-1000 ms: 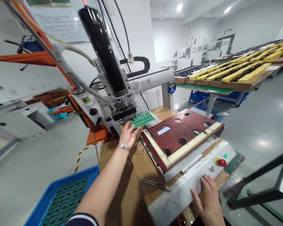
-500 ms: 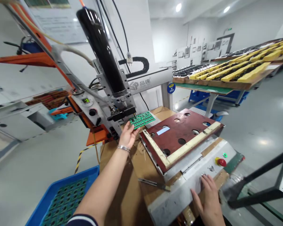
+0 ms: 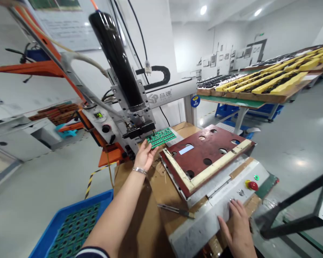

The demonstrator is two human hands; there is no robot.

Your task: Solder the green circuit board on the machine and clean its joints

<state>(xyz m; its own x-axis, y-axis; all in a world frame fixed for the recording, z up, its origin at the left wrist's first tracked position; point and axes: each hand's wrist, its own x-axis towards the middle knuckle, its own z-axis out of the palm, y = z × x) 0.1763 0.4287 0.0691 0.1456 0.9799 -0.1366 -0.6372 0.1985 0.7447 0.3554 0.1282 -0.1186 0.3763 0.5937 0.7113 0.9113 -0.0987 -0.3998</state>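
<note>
A green circuit board (image 3: 164, 137) is gripped at its near left edge by my left hand (image 3: 145, 156). The board is tilted beneath the black cylinder head (image 3: 118, 61) of a gantry machine, close to the tip of its tool. My right hand (image 3: 239, 227) rests on the machine's white front panel (image 3: 201, 225), fingers spread, with fingertips at a round button. Farther along that panel are a metal knob (image 3: 240, 192), a red emergency stop (image 3: 253, 185) and a green lit button (image 3: 256, 177).
A dark red plate (image 3: 196, 157) with round holes and pale strips lies right of the board. A utility knife (image 3: 176, 211) lies on the cardboard. Lower left, a blue bin (image 3: 106, 198) holds several circuit boards. Yellow cases (image 3: 280, 84) cover a table behind.
My left hand and the circuit board have shifted very slightly left and down. My right hand stays on the panel.
</note>
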